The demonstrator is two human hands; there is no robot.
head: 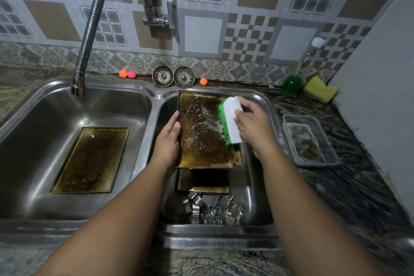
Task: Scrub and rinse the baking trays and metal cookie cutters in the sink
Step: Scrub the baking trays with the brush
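Soapy baking tray (201,134) in right basin (251,188), stiff, likely slippery: left hand (168,141) fingers pinch its 9 o'clock rim, right hand (254,126) fingers wrap brush (231,123) at 3 o'clock.

A home kitchen: a double steel sink (156,96) fills the frame's middle, patterned wall tiles (246,29) across the top, dish soap bottle (298,74) and sponge (320,92) on the stone counter (347,175) at right.
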